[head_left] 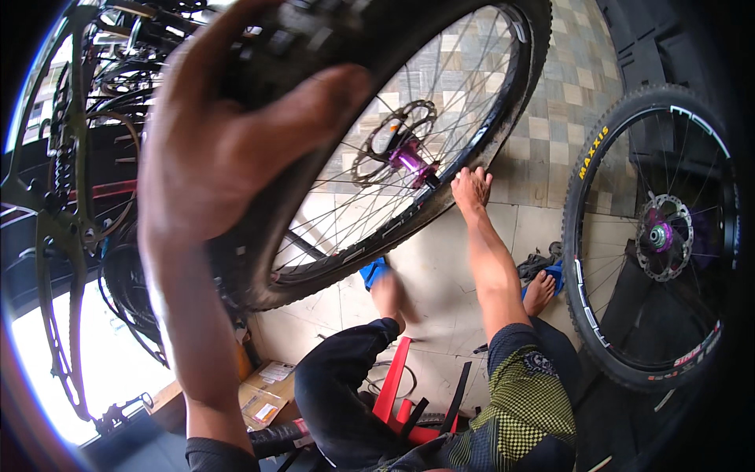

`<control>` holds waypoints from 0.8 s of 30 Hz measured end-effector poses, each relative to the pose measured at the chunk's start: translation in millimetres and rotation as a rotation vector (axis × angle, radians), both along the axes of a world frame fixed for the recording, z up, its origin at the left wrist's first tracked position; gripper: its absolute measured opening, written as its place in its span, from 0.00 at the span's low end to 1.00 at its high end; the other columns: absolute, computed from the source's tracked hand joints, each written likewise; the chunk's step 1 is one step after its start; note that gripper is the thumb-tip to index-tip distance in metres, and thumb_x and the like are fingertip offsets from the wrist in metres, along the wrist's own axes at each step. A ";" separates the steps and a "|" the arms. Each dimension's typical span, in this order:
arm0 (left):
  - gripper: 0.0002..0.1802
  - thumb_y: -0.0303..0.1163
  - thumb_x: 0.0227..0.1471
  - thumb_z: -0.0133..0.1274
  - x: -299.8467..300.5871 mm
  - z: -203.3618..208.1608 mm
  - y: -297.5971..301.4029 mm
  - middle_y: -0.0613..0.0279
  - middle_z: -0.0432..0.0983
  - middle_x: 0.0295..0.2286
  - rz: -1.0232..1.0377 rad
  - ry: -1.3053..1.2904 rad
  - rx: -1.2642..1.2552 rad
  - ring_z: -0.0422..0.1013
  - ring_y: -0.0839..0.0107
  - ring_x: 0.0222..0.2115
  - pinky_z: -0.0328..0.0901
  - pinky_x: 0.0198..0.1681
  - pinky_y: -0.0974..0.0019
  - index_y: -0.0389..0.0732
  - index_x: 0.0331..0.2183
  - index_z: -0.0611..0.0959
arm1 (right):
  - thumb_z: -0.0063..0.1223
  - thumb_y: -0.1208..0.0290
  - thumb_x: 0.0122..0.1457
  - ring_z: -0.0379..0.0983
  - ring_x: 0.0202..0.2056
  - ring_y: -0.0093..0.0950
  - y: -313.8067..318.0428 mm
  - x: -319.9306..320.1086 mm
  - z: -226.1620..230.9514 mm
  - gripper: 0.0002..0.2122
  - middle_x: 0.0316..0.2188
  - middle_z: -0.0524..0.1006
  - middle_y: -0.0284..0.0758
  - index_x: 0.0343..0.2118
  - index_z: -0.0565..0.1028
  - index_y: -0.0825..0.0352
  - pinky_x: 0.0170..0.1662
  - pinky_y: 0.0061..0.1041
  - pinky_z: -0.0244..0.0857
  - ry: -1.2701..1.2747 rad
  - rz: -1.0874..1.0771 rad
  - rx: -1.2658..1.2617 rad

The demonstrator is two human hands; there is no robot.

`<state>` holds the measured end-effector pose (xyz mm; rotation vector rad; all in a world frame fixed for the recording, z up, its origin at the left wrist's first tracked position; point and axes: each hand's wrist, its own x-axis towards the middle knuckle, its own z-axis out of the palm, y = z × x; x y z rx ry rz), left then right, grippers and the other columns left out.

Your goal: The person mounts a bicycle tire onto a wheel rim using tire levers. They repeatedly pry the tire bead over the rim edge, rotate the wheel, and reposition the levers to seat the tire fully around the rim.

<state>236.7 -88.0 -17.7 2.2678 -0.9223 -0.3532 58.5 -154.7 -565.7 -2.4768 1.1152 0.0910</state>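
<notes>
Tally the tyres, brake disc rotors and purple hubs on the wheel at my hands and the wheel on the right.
Knobby tyres: 2 (near tyre, right tyre)
Brake disc rotors: 2 (near rotor, right rotor)
Purple hubs: 2 (near hub, right hub)
Total: 6

blurred left hand (206,149), wheel (409,160) with its top beyond the upper edge

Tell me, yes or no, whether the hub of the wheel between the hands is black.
No, that hub is plainly purple.
</notes>
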 end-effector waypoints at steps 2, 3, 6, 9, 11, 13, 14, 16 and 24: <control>0.43 0.40 0.45 0.74 -4.3 1.0 -1.0 0.51 0.83 0.40 -0.115 -0.096 0.054 0.78 0.68 0.39 0.72 0.45 0.68 0.31 0.58 0.76 | 0.54 0.60 0.64 0.72 0.45 0.32 -3.9 -6.1 18.5 0.11 0.29 0.83 0.35 0.36 0.80 0.63 0.52 0.42 0.59 -0.155 -0.034 0.127; 0.42 0.41 0.45 0.74 -5.4 0.6 3.1 0.51 0.82 0.40 -0.154 -0.221 0.102 0.78 0.69 0.38 0.72 0.44 0.69 0.31 0.57 0.76 | 0.56 0.59 0.64 0.72 0.41 0.30 -5.1 -9.4 30.0 0.12 0.28 0.82 0.34 0.38 0.80 0.64 0.48 0.38 0.61 -0.299 -0.095 0.265; 0.41 0.55 0.41 0.71 -10.9 -1.2 21.3 0.47 0.85 0.35 -0.117 -0.305 0.043 0.82 0.51 0.37 0.74 0.42 0.55 0.38 0.51 0.80 | 0.57 0.57 0.67 0.71 0.30 0.22 -10.3 -32.7 73.7 0.16 0.26 0.77 0.28 0.45 0.81 0.66 0.38 0.25 0.63 -0.802 -0.384 0.944; 0.43 0.55 0.41 0.71 -16.1 -0.9 68.8 0.46 0.85 0.36 -0.062 -0.259 0.084 0.83 0.51 0.38 0.74 0.43 0.54 0.40 0.54 0.78 | 0.54 0.60 0.69 0.68 0.27 0.18 25.3 -51.8 149.7 0.15 0.26 0.73 0.24 0.52 0.78 0.65 0.32 0.19 0.62 -1.114 -0.723 1.828; 0.44 0.53 0.41 0.72 -29.3 3.3 92.4 0.46 0.85 0.37 -0.024 -0.260 0.091 0.83 0.53 0.38 0.75 0.43 0.56 0.42 0.56 0.77 | 0.53 0.62 0.68 0.68 0.27 0.19 32.7 -71.3 183.7 0.15 0.28 0.74 0.25 0.54 0.76 0.63 0.30 0.20 0.63 -1.199 -0.680 1.907; 0.45 0.46 0.41 0.74 -41.6 8.6 125.6 0.48 0.84 0.40 0.019 -0.153 0.032 0.82 0.60 0.41 0.74 0.46 0.59 0.41 0.58 0.76 | 0.53 0.64 0.65 0.70 0.29 0.20 47.3 -76.7 210.4 0.18 0.32 0.75 0.27 0.57 0.74 0.59 0.25 0.21 0.63 -1.208 -0.636 1.875; 0.45 0.46 0.41 0.74 -51.5 13.5 137.3 0.47 0.84 0.40 0.015 -0.077 0.034 0.82 0.59 0.42 0.74 0.46 0.57 0.44 0.59 0.76 | 0.53 0.64 0.65 0.70 0.29 0.20 49.6 -83.1 216.6 0.18 0.37 0.79 0.30 0.58 0.74 0.57 0.25 0.20 0.62 -1.161 -0.646 1.740; 0.45 0.45 0.41 0.75 -70.1 22.6 168.3 0.46 0.83 0.40 0.023 -0.103 0.104 0.81 0.53 0.42 0.74 0.47 0.53 0.49 0.60 0.75 | 0.53 0.66 0.65 0.71 0.30 0.23 64.1 -95.8 227.5 0.14 0.36 0.79 0.31 0.53 0.75 0.60 0.27 0.22 0.64 -1.154 -0.669 1.682; 0.46 0.53 0.34 0.72 -141.1 -10.4 293.9 0.50 0.79 0.40 0.035 -0.225 -0.160 0.78 0.46 0.42 0.73 0.43 0.48 0.47 0.54 0.76 | 0.54 0.72 0.64 0.75 0.35 0.32 22.2 -164.6 308.4 0.06 0.34 0.78 0.38 0.37 0.78 0.69 0.38 0.31 0.72 -1.362 -0.827 1.224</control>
